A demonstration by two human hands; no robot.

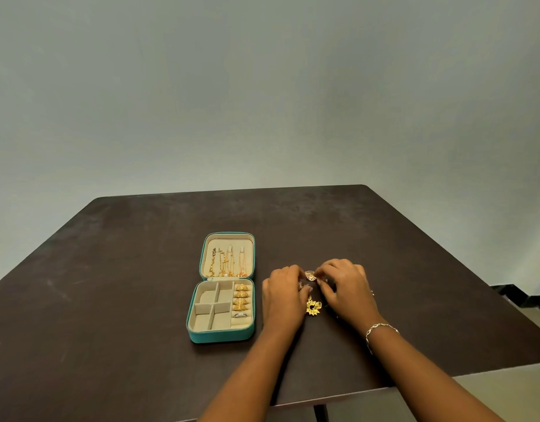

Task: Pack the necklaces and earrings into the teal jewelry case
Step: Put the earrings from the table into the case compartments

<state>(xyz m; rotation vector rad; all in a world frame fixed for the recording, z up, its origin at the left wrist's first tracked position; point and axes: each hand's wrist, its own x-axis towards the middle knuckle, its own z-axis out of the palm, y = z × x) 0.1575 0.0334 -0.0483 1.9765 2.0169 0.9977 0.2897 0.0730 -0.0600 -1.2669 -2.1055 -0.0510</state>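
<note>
The teal jewelry case (pixel 220 337) lies open on the dark table, left of my hands. Several gold necklaces (pixel 227 263) hang inside its lid, and several gold rings (pixel 242 297) fill the slot along the tray's right side. The tray's beige compartments (pixel 211 309) hold nothing. My left hand (pixel 285 295) and my right hand (pixel 344 287) meet just right of the case, both pinching a small filigree earring (pixel 310 275) between their fingertips. A bright gold sun-shaped earring (pixel 313 307) lies on the table between my wrists. My hands hide anything under them.
The dark brown table (pixel 125 300) stretches wide to the left and behind the case. Its right edge (pixel 463 272) runs diagonally near my right arm, and the front edge (pixel 354 392) is close below. A chain bracelet (pixel 379 330) circles my right wrist.
</note>
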